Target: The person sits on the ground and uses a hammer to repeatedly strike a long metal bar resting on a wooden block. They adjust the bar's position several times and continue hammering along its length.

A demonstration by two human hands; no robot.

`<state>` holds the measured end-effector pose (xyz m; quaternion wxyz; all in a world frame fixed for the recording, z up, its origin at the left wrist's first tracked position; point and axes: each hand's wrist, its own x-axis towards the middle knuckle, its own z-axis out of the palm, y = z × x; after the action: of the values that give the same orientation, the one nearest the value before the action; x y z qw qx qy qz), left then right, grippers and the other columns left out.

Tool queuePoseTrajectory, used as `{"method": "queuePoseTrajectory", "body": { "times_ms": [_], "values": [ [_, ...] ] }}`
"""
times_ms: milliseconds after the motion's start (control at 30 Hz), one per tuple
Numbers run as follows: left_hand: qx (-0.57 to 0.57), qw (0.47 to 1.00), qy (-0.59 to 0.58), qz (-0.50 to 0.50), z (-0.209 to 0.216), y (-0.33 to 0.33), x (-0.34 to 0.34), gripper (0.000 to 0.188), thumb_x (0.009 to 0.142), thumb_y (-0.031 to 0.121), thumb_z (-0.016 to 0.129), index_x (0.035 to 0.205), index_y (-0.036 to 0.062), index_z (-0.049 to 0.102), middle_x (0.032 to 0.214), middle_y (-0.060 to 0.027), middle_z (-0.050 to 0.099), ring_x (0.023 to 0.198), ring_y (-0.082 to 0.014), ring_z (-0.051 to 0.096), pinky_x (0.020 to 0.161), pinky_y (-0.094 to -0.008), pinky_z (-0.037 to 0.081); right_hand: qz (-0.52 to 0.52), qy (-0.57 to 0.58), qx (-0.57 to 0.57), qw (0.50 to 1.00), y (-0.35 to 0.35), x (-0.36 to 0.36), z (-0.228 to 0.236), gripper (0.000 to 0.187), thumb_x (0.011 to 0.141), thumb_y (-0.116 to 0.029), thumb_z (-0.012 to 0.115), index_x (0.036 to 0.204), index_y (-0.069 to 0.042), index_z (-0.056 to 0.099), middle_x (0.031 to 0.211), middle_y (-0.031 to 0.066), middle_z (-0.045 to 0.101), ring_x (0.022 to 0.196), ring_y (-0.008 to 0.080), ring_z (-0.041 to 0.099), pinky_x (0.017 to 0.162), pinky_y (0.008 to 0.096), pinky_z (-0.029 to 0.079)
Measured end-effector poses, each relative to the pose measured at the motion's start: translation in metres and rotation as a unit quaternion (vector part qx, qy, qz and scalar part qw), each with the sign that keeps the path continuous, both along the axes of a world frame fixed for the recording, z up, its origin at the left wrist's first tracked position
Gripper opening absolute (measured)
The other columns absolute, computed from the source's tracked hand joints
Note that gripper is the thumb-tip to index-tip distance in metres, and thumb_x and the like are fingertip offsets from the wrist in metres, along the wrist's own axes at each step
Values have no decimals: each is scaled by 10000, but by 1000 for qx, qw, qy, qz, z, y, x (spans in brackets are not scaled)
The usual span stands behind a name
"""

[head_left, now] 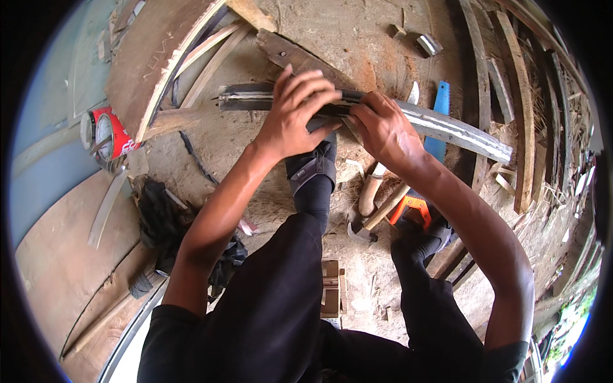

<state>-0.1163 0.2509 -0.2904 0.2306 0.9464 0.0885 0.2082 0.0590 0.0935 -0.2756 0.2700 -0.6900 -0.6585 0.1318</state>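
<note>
A long, dark grey batten (440, 127) with a white streak along its length lies crosswise in front of me, above my shoe. My right hand (387, 131) is closed on its middle, with the fingers bent over the near edge. Over the part left of the middle, my left hand (297, 112) has its fingers spread, slightly smeared by motion; whether its palm or thumb touches the batten I cannot tell. Under the batten, near my right forearm, lies a handsaw with a blue blade (442, 99) and an orange handle (412, 210).
Between my feet are a hammer (363, 233) and a wooden-handled blade (370, 191). Beyond the batten lies a worn board (297, 54). A red can (118, 134) and a large wooden panel (159, 51) are at left. Several timbers (523, 115) line the right. A small box (330, 303) sits near me.
</note>
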Motion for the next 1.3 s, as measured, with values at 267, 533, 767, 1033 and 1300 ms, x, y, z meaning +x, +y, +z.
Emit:
{"method": "queuePoseTrajectory", "body": {
  "times_ms": [267, 533, 767, 1033, 1300],
  "values": [
    [-11, 998, -55, 36, -12, -21, 14, 138, 790, 152, 862, 902, 150, 782, 1010, 20, 683, 1133, -220, 651, 1203, -554, 278, -11, 108, 17, 994, 0, 4, 7, 216, 861, -99, 772, 977, 21, 636, 886, 199, 645, 858, 415, 671, 766, 471, 565],
    [6, 999, -50, 14, -11, -8, 18, 111, 807, 187, 844, 880, 186, 761, 1085, 53, 708, 1198, -197, 638, 1142, -494, 328, -61, 88, 60, 992, -33, -6, 25, 340, 838, -141, 825, 1095, -40, 627, 1029, 154, 624, 975, 377, 631, 842, 454, 529],
    [46, 997, -43, -36, -15, -7, 45, 127, 858, 234, 806, 956, 203, 731, 1322, 60, 666, 1272, -179, 611, 1128, -475, 320, 37, -30, -196, 980, -190, -45, -47, 557, 888, -324, 783, 1313, -44, 557, 1257, 153, 583, 1189, 328, 583, 1002, 468, 467],
    [91, 990, 36, -102, -13, 12, 46, 209, 886, 237, 790, 1070, 206, 696, 1472, -44, 604, 1279, -262, 592, 1081, -486, 377, 24, -34, -198, 979, -198, -70, -51, 773, 840, -307, 812, 1468, -44, 446, 1471, 192, 448, 1431, 367, 409, 1147, 535, 355],
    [105, 987, 25, -121, -9, 21, 21, 255, 858, 202, 814, 1077, 202, 683, 1456, -87, 617, 1268, -272, 590, 1050, -460, 428, -249, 58, -34, 966, -105, -36, -60, 1077, 798, -235, 876, 1585, 60, 202, 1523, 331, 373, 1413, 490, 395, 1172, 548, 337]
  ]
}}
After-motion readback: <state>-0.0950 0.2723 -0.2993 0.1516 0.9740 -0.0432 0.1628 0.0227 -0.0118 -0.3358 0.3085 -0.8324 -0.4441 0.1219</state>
